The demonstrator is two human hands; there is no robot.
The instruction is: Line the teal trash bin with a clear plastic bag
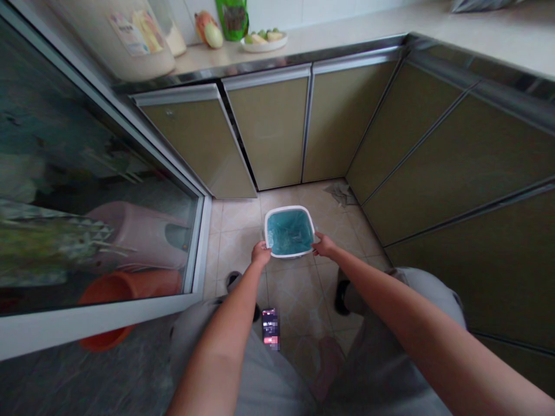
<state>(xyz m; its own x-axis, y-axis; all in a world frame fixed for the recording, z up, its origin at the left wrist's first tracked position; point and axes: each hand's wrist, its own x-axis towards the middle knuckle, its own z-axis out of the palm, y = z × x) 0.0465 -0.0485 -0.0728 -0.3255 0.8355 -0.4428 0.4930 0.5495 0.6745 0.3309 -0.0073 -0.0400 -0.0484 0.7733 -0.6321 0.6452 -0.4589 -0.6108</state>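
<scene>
Gripping the near rim of a small white plastic waste bin (289,231) lined with a blue-green bag, both hands at once. Seen from the head camera only. Left hand (261,253) curled closed over the near-left corner of the rim, fingers wrapped on the edge. Right hand (324,245) closed on the near-right corner, thumb and fingers pinching rim and what looks like the bag's edge together. Bin standing upright on the beige tiled floor (236,222), in the corner where the olive cabinet doors (269,130) meet, not lifted as far as can be told. Liner already seated inside and folded over the rim all round; inside looks nearly bare, contents hard to make out. Judged from this: bag in place, bin in hand, nothing removed or carried off yet.

Lying on the floor close to the knees, a phone with a lit screen (270,328). A crumpled grey cloth (341,193) on the tiles just beyond the bin, against the cabinets. Up on the pale surface (347,29), a white plate of fruit (264,40) and a green packet (233,18). At left, a glass sliding door (108,190) with an orange tub (125,289) behind it.
</scene>
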